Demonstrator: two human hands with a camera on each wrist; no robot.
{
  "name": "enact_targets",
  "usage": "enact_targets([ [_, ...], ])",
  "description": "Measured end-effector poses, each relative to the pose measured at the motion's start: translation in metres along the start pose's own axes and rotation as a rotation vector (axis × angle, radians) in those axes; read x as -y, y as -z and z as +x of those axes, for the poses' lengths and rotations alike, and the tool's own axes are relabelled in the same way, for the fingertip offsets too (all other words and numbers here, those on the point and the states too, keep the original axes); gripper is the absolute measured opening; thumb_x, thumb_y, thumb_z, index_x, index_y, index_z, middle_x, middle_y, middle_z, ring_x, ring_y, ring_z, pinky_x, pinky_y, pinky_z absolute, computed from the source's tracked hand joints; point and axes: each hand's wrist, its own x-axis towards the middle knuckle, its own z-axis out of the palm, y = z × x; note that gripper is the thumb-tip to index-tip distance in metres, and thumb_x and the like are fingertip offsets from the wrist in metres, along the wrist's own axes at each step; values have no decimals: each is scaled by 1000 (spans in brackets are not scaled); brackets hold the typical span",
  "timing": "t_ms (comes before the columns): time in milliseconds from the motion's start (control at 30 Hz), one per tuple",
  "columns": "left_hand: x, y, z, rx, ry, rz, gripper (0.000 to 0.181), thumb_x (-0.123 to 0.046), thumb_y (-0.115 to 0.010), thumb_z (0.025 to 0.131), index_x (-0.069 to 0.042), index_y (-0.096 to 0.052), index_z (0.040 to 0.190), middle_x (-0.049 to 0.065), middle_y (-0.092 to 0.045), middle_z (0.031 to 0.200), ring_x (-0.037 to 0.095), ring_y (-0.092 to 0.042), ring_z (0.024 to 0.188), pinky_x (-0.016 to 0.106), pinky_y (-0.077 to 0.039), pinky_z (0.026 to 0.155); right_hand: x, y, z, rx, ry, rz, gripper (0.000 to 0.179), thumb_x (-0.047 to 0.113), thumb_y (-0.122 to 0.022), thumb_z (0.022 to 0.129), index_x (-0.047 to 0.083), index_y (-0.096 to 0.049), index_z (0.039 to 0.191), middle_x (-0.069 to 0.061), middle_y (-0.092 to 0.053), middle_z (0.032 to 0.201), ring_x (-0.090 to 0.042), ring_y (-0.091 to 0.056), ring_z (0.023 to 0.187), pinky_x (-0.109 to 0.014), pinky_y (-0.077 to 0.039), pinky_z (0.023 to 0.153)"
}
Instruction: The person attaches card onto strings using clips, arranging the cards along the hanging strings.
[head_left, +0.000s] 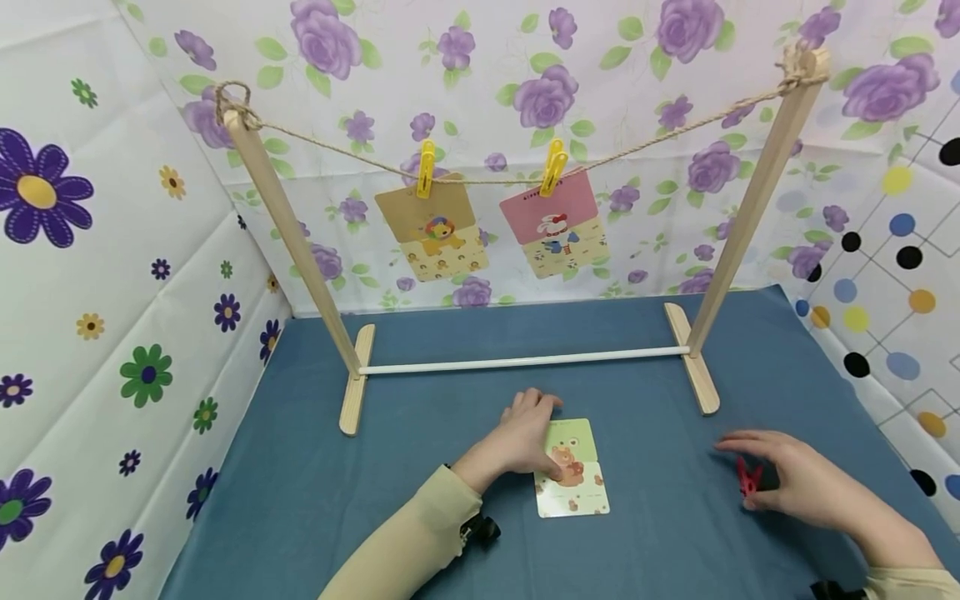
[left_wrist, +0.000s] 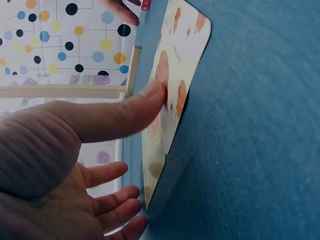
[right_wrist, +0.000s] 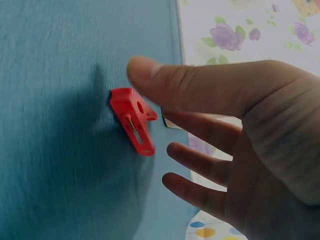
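A small green-and-cream card with a bear picture [head_left: 573,493] lies on the blue cloth, creased across its middle. My left hand [head_left: 521,437] is at its left side. In the left wrist view the thumb touches the face of the card [left_wrist: 177,55], while the other fingers stay loosely extended near its far end. Farther right, my right hand [head_left: 810,483] hovers around a red clothespin [head_left: 746,479]. The right wrist view has this clothespin [right_wrist: 131,120] on the cloth, with the thumb and spread fingers apart from it.
Behind the card stands a wooden frame with a left post [head_left: 288,233], a right post [head_left: 753,208] and a white rod [head_left: 525,362]. Yellow clothespins hold a lion card [head_left: 435,233] and a pink rabbit card [head_left: 558,229] on its rope. Patterned cloth walls enclose the table.
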Motion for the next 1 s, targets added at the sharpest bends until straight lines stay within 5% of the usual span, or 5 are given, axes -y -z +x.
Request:
enact_targets([
  [300,-2,-3,3,-5,47,121,100,-49,-103,67,-10,-58,148,12,-51,138,26,-44,119,44,-45,101,2,-4,0,110,-60,-62,70,6,-97,72,17,-73,137,-25,-57,149,-55,-54,132,-70,-50,96],
  [633,-11,-3,6,-17,83,218,82,-51,-104,65,-9,-66,124,9,-54,118,22,-41,103,40,-46,90,4,-7,5,64,-82,-134,68,-5,-92,64,21,-76,124,-22,-62,142,-48,-62,124,-52,-57,79],
  [1000,-16,-4,9,22,86,266,76,-52,-102,68,-10,-66,121,11,-55,121,25,-41,107,41,-48,86,7,-10,4,48,-150,-151,67,-6,-91,63,21,-76,123,-21,-61,143,-48,-64,119,-43,-52,65],
])
